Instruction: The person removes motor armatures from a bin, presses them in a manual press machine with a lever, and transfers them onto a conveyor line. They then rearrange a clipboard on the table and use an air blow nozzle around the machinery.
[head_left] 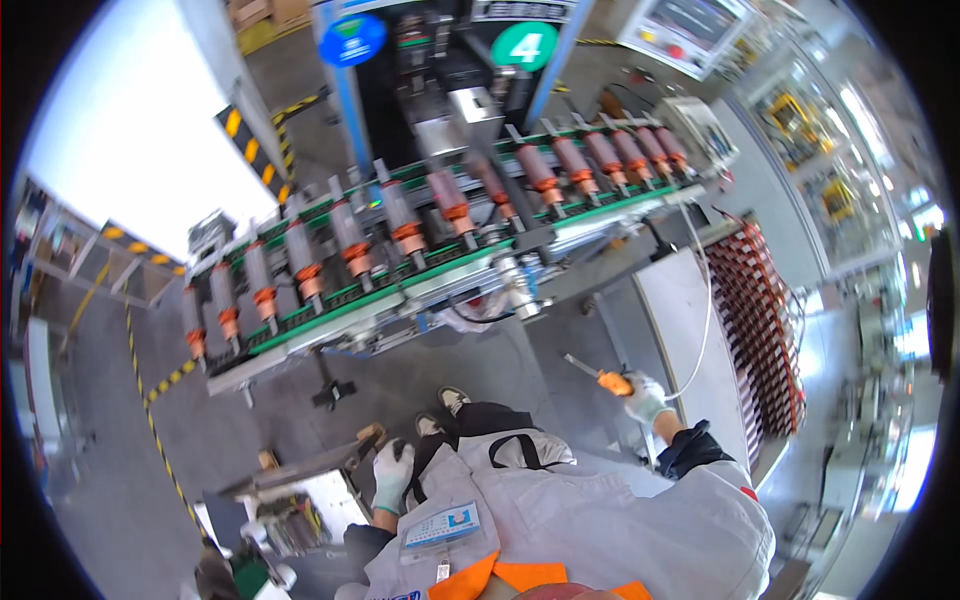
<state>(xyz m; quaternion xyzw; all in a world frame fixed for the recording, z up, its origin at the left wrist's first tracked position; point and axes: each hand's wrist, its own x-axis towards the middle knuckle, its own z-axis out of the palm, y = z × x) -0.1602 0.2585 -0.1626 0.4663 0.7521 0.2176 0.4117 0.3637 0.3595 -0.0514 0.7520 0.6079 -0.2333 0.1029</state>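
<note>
In a white glove, my right hand (647, 398) is closed round an orange-handled tool (614, 383) with a slim pale tip pointing left toward the conveyor. A thin white hose or cord (708, 330) arcs from the conveyor's right end down to this hand. My left hand (393, 470), also gloved, is low by my waist with its fingers curled; what they hold, if anything, is not clear. Ahead of me a green-edged conveyor (330, 312) carries a row of motor armatures (400, 218) with copper-coloured windings. Neither hand touches them.
A machine station (440, 125) stands over the conveyor's middle. To the right are a pale bench (690, 300) and stacked rows of reddish-brown parts (755, 325). At lower left is an open-topped cart or box (335, 500). Yellow-black tape (140, 355) marks the floor.
</note>
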